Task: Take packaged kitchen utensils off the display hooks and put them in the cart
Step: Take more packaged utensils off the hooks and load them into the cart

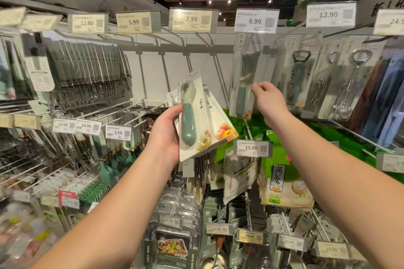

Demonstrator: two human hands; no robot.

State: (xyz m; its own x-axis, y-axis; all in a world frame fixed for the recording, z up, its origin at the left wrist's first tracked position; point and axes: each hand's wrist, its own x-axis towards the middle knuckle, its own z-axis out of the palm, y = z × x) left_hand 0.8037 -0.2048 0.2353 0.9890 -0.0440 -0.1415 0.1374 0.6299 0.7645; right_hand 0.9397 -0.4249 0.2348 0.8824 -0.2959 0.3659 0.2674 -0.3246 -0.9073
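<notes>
Partway through: left hand (166, 131) clasping several carded peelers (196, 120) already off the hooks, right hand (267, 99) pinching the hanging peeler pack (244, 81) beside them, cart unseen.

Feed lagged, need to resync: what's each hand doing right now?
Left hand: holding a fanned stack of packaged peelers.
Right hand: pinching the edge of the hanging peeler pack, still on its hook.

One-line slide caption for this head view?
Left hand holds packaged peelers; right hand pinches the hanging peeler pack.
</notes>
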